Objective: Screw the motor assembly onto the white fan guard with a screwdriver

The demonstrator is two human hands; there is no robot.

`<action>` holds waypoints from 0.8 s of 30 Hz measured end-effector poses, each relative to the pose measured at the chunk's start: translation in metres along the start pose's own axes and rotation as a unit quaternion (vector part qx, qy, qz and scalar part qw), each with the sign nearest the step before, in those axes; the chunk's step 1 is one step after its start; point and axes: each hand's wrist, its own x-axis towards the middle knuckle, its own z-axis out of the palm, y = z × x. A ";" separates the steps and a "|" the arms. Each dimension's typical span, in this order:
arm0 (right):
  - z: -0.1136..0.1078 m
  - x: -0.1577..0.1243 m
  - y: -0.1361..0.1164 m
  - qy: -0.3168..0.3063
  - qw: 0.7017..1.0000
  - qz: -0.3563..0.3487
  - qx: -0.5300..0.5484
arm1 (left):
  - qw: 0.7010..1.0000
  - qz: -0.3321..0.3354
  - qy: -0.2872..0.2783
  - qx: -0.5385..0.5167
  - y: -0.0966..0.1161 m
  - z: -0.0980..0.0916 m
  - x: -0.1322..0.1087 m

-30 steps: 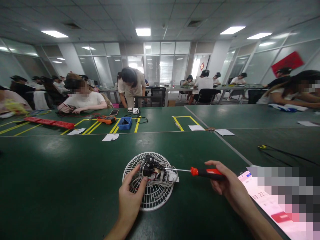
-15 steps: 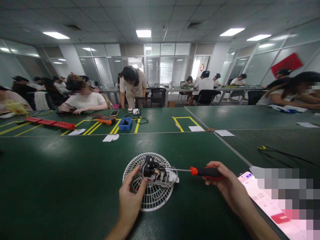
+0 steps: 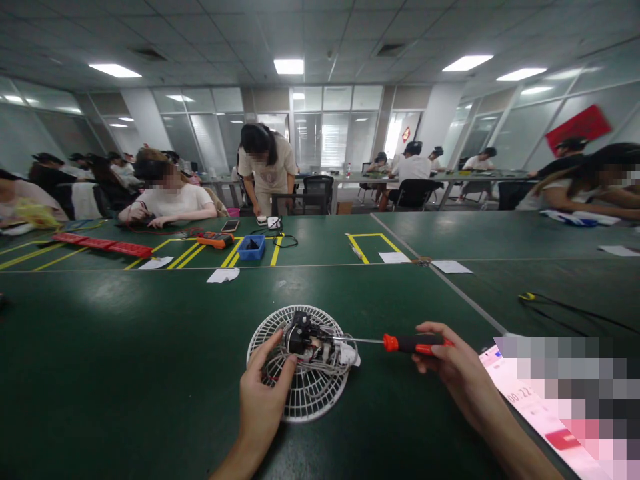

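Note:
A round white fan grille [image 3: 312,400] lies on the green table. On top of it rests a fan motor assembly [image 3: 301,333] with a black housing, grey wires and a white plug-like part [image 3: 349,355] at its right end. My left hand [image 3: 265,380] grips the black housing between thumb and fingers from the left. My right hand [image 3: 445,353] is closed around the red and black handle of a screwdriver [image 3: 407,343]. Its shaft points left and level, and the tip reaches in among the motor's parts; the exact contact point is too small to make out.
A phone [image 3: 537,413] lies at the right front, partly pixelated. Farther back are a blue bin [image 3: 251,248], an orange multimeter [image 3: 216,239], red trays [image 3: 103,244], paper slips [image 3: 223,275] and a black cable [image 3: 555,308]. Several people sit beyond; one person [image 3: 267,167] leans over the table.
The screwdriver handle has turned in my right hand, showing more red. My left hand keeps its hold on the motor. Across the table, the standing person has raised their head slightly.

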 end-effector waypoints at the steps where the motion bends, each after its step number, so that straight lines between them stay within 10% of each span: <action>1: 0.001 0.000 0.000 0.006 1.000 -0.006 0.002 | 1.000 0.000 0.000 0.000 -0.001 0.000 0.000; 9: 0.002 -0.001 -0.003 0.009 0.988 0.044 -0.145 | 1.000 -0.007 0.011 0.000 0.001 0.001 -0.001; 24: 0.005 -0.006 -0.004 0.001 0.998 -0.046 -0.035 | 1.000 -0.009 0.010 -0.010 0.000 0.001 -0.001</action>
